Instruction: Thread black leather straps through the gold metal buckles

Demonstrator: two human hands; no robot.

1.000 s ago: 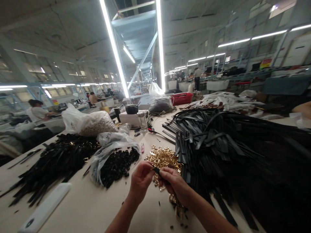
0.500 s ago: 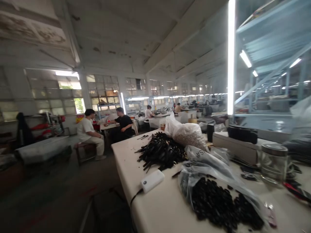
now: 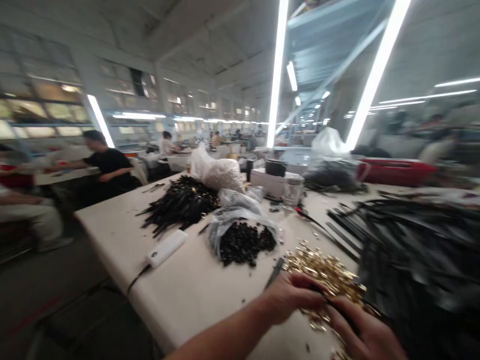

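Note:
My left hand [image 3: 290,298] reaches in from the bottom, fingers pinched on a narrow black strap [image 3: 276,270], one end of which sticks out past the wrist. My right hand [image 3: 362,327] is close beside it, fingers curled around a dark part that looks like the same strap. Blur hides the exact grip. Under and beyond both hands lies a heap of small gold-coloured metal fittings [image 3: 318,265]. To the right is a large pile of long black strips [image 3: 412,250].
A clear plastic bag [image 3: 243,205] spills small black pieces [image 3: 245,242]. Behind it are a heap of black straps [image 3: 180,202], a bag of pale bits [image 3: 221,172] and a glass jar [image 3: 292,192]. A white corded device [image 3: 167,248] lies near the table's left edge. Co-workers [image 3: 108,160] sit beyond.
The view has swung to the right and down. Both my hands, the gold fittings and the pile of black strips have come into sight.

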